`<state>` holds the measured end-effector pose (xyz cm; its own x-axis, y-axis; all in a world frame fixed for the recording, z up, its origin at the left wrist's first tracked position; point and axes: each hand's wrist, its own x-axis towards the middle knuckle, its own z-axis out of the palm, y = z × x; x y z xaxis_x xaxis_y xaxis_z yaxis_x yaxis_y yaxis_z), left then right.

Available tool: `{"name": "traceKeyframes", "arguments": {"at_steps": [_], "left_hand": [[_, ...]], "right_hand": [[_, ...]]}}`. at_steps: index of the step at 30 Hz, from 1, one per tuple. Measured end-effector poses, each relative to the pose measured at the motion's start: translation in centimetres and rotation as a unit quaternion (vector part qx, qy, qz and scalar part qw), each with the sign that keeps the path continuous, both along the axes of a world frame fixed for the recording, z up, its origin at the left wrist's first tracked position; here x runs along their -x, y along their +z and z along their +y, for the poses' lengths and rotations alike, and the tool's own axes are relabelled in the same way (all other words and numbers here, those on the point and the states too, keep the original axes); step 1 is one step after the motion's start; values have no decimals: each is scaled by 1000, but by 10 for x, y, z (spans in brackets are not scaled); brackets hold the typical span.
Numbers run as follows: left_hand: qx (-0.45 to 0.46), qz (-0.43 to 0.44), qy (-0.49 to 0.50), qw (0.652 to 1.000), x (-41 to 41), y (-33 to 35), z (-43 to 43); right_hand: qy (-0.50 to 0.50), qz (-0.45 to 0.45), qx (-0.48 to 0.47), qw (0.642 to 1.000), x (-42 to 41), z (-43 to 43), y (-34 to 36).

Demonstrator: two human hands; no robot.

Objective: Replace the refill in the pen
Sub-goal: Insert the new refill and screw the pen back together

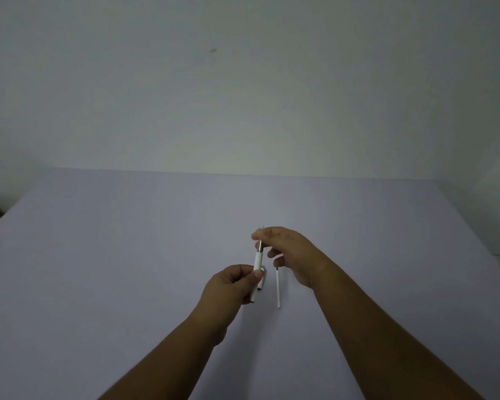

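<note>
Currently mid-swap: left hand [233, 284] grip pinches the pen barrel [256, 265], right hand [289, 252] grip pinches the refill tip [261, 244] at its 12 o'clock end; loose refill [278, 288] on the surface [127, 255] at 3 o'clock; next needs a straight axial move.

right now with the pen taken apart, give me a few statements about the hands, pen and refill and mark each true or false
1. The left hand grips the white pen barrel. True.
2. The right hand lies flat on the table. False: it is raised, its fingers pinching the thin tip end sticking out of the barrel's top.
3. A loose white refill lies on the table beside the barrel. True.
4. The loose refill is held in the left hand. False: neither hand holds it; its upper end lies just below the right hand's fingers.
5. A notebook lies on the table. False: none is visible.
</note>
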<state>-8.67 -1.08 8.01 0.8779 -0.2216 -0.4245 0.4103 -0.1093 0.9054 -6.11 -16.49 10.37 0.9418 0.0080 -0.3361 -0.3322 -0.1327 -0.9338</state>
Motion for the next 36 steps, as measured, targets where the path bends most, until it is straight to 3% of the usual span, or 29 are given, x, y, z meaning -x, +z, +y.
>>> {"name": "traceKeyframes", "arguments": {"at_steps": [6, 10, 14, 18, 23, 27, 32, 36], "left_hand": [[-2, -8, -7, 1000, 1, 0, -1], [2, -7, -3, 1000, 0, 2, 0], [0, -6, -4, 1000, 2, 3, -1], [-1, -8, 3, 1000, 3, 4, 0], [-6, -10, -5, 1000, 6, 6, -2], [-6, -17, 1, 1000, 8, 10, -1], [-9, -25, -3, 1000, 12, 11, -1], [-6, -18, 10, 1000, 12, 13, 2]], "right_hand": [[-3, 10, 29, 1000, 1, 1, 2], [10, -6, -29, 1000, 3, -3, 4], [-10, 16, 20, 1000, 4, 3, 4], [8, -1, -26, 1000, 7, 0, 6], [-19, 25, 27, 999, 8, 6, 6], [7, -3, -30, 1000, 12, 1, 7], [-24, 10, 44, 999, 12, 8, 7], [12, -11, -22, 1000, 17, 4, 10]]}}
